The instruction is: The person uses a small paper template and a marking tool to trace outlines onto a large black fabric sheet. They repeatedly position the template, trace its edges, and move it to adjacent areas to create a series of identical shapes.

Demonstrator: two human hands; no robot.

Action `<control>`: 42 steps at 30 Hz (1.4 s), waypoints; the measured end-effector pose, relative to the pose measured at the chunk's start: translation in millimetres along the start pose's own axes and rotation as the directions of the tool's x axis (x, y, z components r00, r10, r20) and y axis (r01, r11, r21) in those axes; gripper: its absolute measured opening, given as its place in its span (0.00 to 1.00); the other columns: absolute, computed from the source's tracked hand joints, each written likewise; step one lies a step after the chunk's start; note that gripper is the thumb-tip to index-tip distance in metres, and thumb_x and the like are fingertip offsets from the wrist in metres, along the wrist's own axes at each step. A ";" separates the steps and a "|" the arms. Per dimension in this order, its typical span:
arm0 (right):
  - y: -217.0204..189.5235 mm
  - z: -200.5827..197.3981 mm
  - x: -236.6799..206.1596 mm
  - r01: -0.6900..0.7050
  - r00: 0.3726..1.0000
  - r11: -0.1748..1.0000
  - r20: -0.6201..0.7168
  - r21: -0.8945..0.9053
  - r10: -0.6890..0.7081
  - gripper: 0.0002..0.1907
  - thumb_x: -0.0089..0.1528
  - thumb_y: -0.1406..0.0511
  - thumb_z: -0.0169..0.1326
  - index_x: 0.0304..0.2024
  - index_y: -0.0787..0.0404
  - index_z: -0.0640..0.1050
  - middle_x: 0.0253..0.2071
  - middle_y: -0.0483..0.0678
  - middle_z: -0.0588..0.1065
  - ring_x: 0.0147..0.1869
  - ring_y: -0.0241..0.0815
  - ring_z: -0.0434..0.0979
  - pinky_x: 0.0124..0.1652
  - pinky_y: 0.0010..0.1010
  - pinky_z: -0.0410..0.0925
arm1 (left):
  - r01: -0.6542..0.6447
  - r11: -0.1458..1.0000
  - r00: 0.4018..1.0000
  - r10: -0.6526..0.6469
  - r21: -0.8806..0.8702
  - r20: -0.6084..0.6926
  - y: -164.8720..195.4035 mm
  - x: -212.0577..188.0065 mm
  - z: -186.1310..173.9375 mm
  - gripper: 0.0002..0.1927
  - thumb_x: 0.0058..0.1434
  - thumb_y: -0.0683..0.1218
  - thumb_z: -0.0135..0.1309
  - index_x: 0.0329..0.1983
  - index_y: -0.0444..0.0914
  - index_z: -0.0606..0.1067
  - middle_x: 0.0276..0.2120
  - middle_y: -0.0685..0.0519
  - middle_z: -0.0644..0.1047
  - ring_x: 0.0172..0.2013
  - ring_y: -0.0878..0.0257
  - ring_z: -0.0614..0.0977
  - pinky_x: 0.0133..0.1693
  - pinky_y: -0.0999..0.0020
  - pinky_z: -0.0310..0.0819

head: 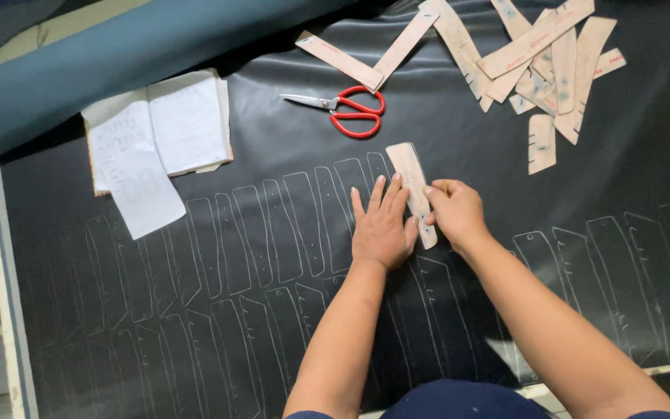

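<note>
Cardboard template, long narrow strip, lies flat on the black sheet near its middle, long axis running roughly from far edge toward near edge, tilted a bit: far end leans left, near end leans right & sits between the two hands. Left hand lies palm down on the sheet, fingers straight & slightly spread, fingertips resting on the template's left side, pinning it. Right hand is just right of the template, fingers curled together in a pinch against its right edge; whether they clamp a marking tool can't tell, too small. Sheet around the hands is covered w/ rows of pale traced outlines of the same strip shape, running left & right of the template and toward the near edge. Red-handled scissors lie beyond the template toward the far edge, blades pointing left, well apart from both hands. Pile of more cardboard templates sits at the far right corner. Open notebook w/ a loose paper slip lies near the far left corner, beside a dark blue fabric roll along the far edge.
</note>
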State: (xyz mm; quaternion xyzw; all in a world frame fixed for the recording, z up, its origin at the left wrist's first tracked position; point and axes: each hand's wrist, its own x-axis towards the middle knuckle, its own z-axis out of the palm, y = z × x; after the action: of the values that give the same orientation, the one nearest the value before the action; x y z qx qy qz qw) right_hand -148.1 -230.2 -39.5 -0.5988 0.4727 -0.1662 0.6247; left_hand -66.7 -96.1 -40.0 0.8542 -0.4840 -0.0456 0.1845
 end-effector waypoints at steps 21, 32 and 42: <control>-36.5 -93.4 5.3 0.370 0.906 0.919 0.270 -0.136 -0.325 0.13 0.67 0.66 0.51 0.52 0.60 0.81 0.34 0.46 0.78 0.32 0.32 0.75 0.35 0.27 0.69 | 0.094 0.990 0.993 -0.101 -0.106 -0.055 2.9 -1.9 -13.9 0.40 0.56 0.54 0.60 0.71 0.41 0.61 0.73 0.51 0.62 0.73 0.57 0.60 0.73 0.43 0.36; -8.4 -83.5 27.5 0.469 0.877 0.791 0.318 -0.394 -0.361 0.24 0.58 0.63 0.62 0.55 0.63 0.73 0.41 0.51 0.81 0.43 0.41 0.81 0.46 0.30 0.71 | 0.079 0.997 0.995 -0.080 -0.016 -0.059 4.5 -2.1 -16.9 0.40 0.55 0.63 0.60 0.69 0.45 0.66 0.73 0.52 0.61 0.73 0.57 0.60 0.73 0.43 0.37; 2.2 -89.5 16.0 0.600 0.798 0.573 0.359 -0.558 -0.484 0.20 0.61 0.63 0.63 0.55 0.58 0.80 0.47 0.50 0.75 0.43 0.44 0.77 0.44 0.34 0.71 | 0.057 0.998 0.997 -0.058 -0.038 -0.050 6.4 1.4 -22.9 0.35 0.53 0.64 0.62 0.65 0.53 0.72 0.72 0.49 0.59 0.73 0.53 0.58 0.71 0.37 0.36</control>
State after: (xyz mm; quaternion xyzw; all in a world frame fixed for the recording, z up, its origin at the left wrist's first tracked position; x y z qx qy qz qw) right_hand -211.6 -295.0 -33.1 -0.9033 0.2389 -0.1253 0.3335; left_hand -65.3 -94.0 -16.2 0.8651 -0.4535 -0.0380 0.2109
